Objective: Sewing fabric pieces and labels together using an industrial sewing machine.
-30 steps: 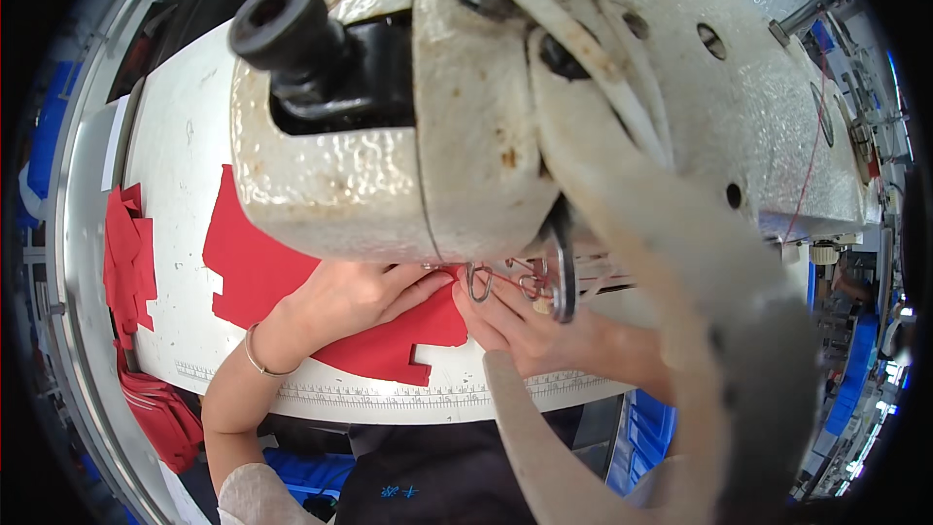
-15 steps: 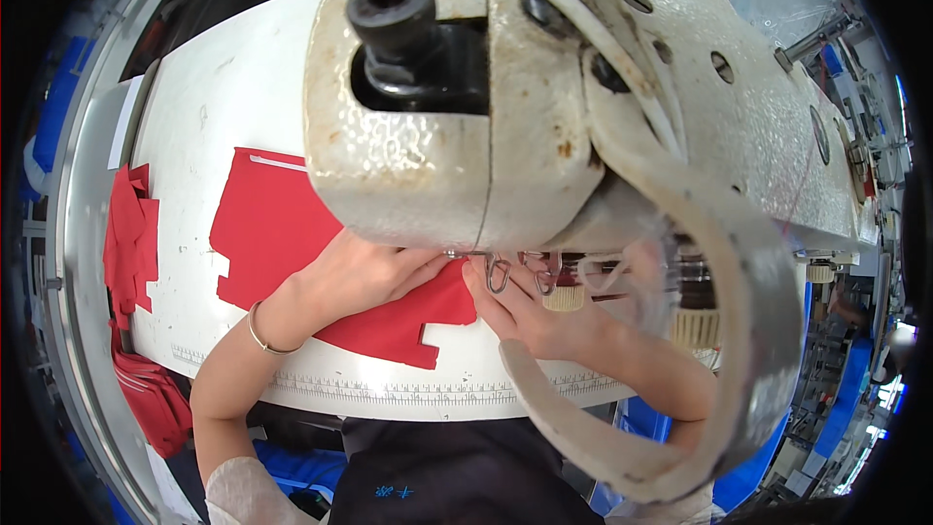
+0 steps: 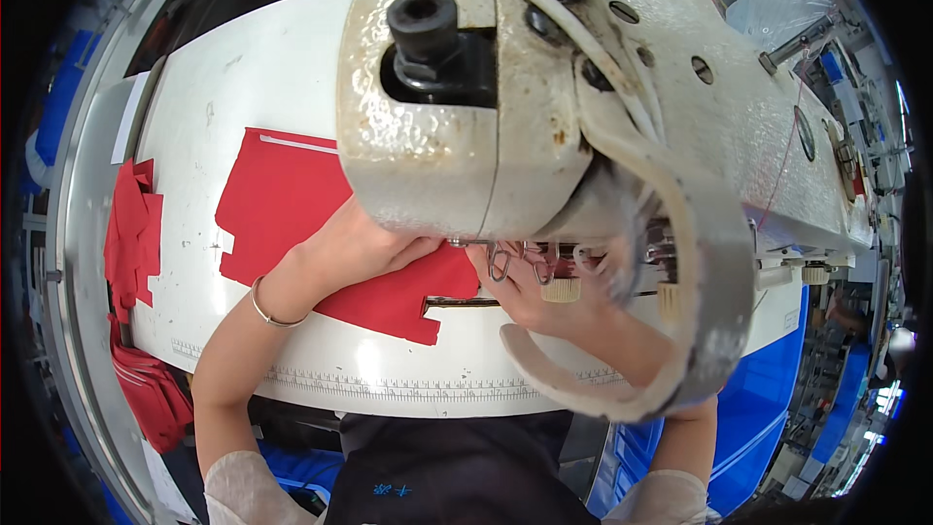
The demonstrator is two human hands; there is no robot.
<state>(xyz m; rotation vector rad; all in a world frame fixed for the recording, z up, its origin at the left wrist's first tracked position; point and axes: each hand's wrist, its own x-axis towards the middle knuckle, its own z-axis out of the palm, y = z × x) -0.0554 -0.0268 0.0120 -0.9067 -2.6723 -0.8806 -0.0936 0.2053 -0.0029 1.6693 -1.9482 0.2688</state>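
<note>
A flat red fabric piece point(image 3: 282, 204) with notched edges and a white strip along its far edge lies under the head of a sewing machine point(image 3: 428, 165). My left hand point(image 3: 360, 248) rests on the cloth, its fingers pressed together and their tips partly hidden by the machine head. At the cloth's right edge is my right hand point(image 3: 544, 303), its fingers bent close together against the fabric. Wire thread guides point(image 3: 499, 264) and a cream knob point(image 3: 561, 290) cover part of that hand. The needle area cannot be seen.
More red pieces point(image 3: 131, 233) lie at the table's left edge, and a folded red stack point(image 3: 151, 394) hangs below them. A printed ruler point(image 3: 389, 389) runs along the near edge of the white table point(image 3: 224, 87). Blue bins point(image 3: 748, 428) stand at the lower right.
The red fabric has slid away from me, with both hands moving the same way. A dark slot in the table now shows beside its near notch. The machine head appears shifted rightward in view.
</note>
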